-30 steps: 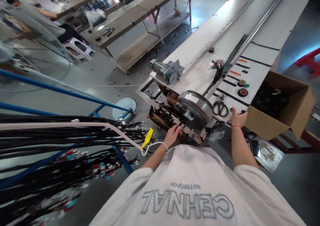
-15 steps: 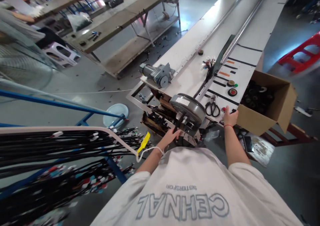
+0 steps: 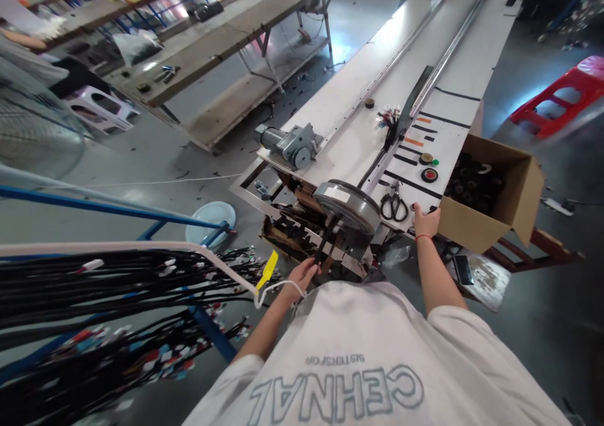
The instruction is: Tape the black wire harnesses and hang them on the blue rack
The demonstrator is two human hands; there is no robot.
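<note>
Left hand (image 3: pixel 306 274) pinching black strip (image 3: pixel 324 243); strip runs up to wheel (image 3: pixel 361 207) at table (image 3: pixel 342 152) end. Right hand (image 3: pixel 427 221) at table corner, thumb by red button (image 3: pixel 414 206); grip can't tell. Step: probably guiding strip; next calls for steady left tension.

A slender black cable (image 3: pixel 325 243) is held at its near part in the left hand (image 3: pixel 303 274), extended almost straight and slanted toward the drum (image 3: pixel 348 204).

Dressed in a pale short-sleeved shirt (image 3: pixel 363 325), marked with grey-outlined lettering (image 3: pixel 340 396) reading CEHNAL and, smaller, SISTERSFOR; wearing a thin red band (image 3: pixel 423 236) round the right wrist (image 3: pixel 425 242).
</note>
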